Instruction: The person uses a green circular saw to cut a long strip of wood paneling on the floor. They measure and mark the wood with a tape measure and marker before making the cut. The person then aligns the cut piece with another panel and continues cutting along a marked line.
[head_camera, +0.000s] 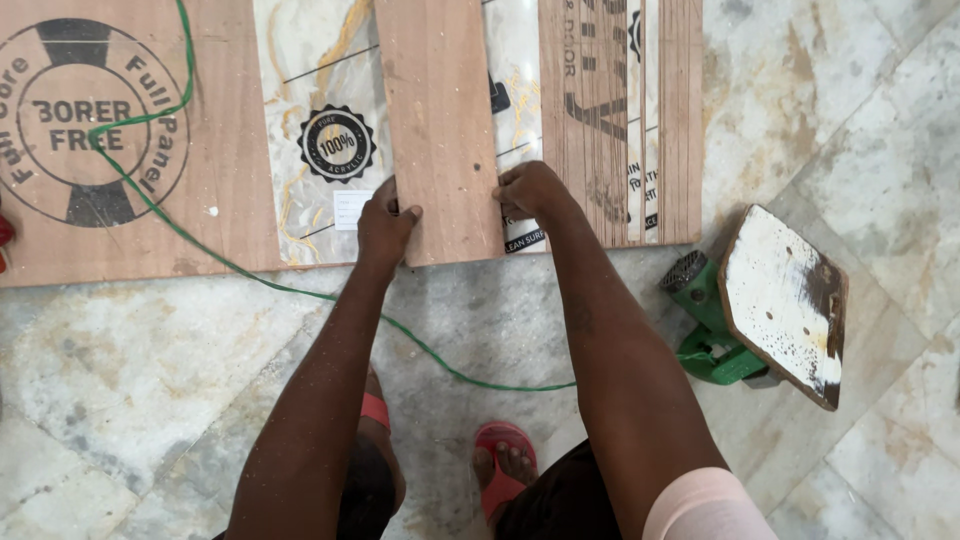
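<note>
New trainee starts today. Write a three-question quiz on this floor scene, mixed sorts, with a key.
1. True or false: both hands grip the narrow plywood strip by its side edges.
2. What colour is the cable crossing the floor?
3. The green power tool lies by which hand? A left B right

Key:
1. True: left hand, right hand.
2. Green.
3. B.

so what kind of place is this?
Likely a carpentry or interior fit-out site, worked on a marble floor. Both hands, left and right, grip a narrow plywood strip laid over laminate sheets, with a green power tool beside.
</note>
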